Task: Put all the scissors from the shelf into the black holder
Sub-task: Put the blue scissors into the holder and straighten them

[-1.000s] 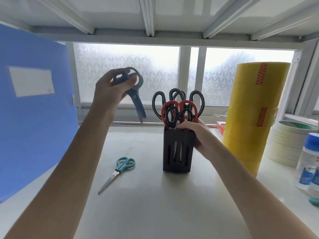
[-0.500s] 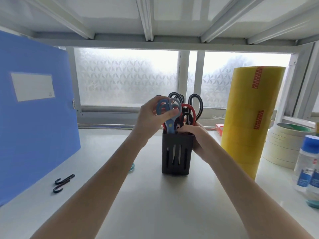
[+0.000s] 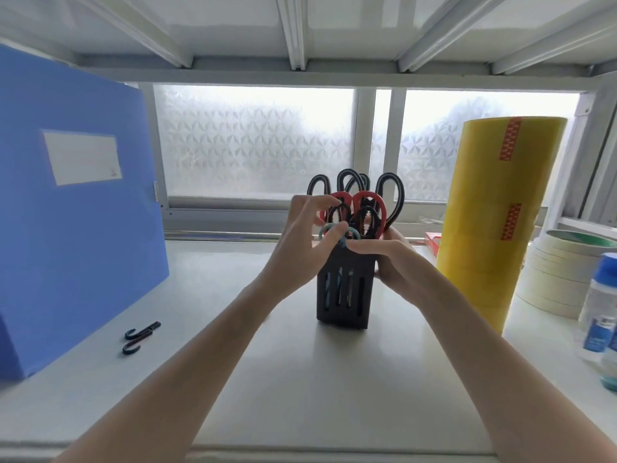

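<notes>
The black slotted holder (image 3: 344,295) stands mid-shelf, packed with black-handled scissors (image 3: 390,192) and red-handled scissors (image 3: 370,198). The blue-handled scissors (image 3: 354,232) sit blades-down in its front, with only the handle rings above the rim. My left hand (image 3: 300,238) is at the holder's top left, its thumb and a fingertip on those blue rings. My right hand (image 3: 394,262) grips the holder's right side and front rim. My left forearm covers the shelf spot where the teal scissors lay.
A blue folder (image 3: 66,228) stands at the left, with two black hooks (image 3: 140,335) beside it. A tall yellow tape roll (image 3: 494,228), stacked white tape rolls (image 3: 561,279) and a blue-capped bottle (image 3: 601,302) crowd the right. A shelf frame runs low overhead.
My left hand carried the blue scissors from up at the left down into the holder, where they now sit deep. My right hand stayed on the holder.
</notes>
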